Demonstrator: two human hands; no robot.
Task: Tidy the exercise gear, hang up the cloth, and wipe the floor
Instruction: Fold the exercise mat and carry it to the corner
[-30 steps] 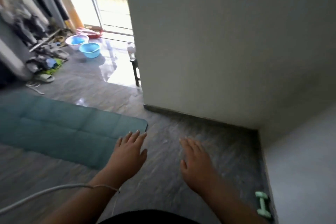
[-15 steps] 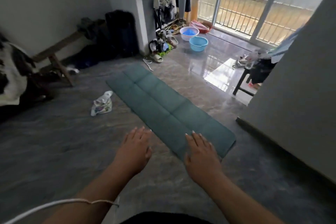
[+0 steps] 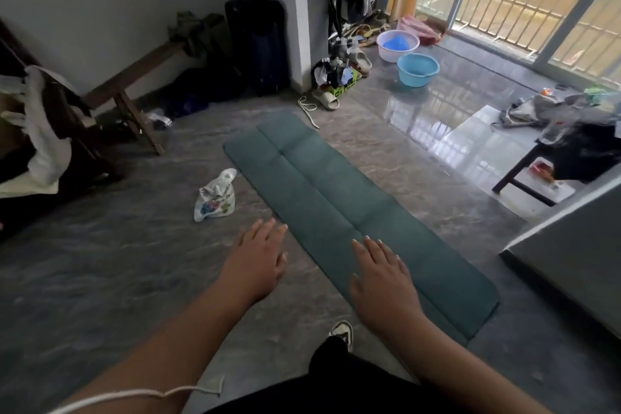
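A long dark green exercise mat [image 3: 336, 198] lies flat on the grey marbled floor [image 3: 100, 279], running from the middle of the room toward me. A crumpled white cloth with coloured print [image 3: 215, 198] lies on the floor just left of the mat. My left hand [image 3: 255, 262] is held out, fingers straight, over the bare floor beside the mat's left edge. My right hand [image 3: 383, 276] is held out flat over the near part of the mat. Both hands hold nothing.
A wooden bench [image 3: 134, 77] and dark bags stand against the left wall. Shoes [image 3: 336, 77] and hanging clothes crowd the pillar. A white basin [image 3: 397, 45] and a blue basin [image 3: 417, 69] sit near the barred glass door. A cluttered dark stool [image 3: 564, 158] stands right, a wall corner [image 3: 571, 245] nearer.
My view has swung left from the wall corner to the open room. The green dumbbell by the wall has left view; mat, cloth and bench have come in. Both hands stay open.
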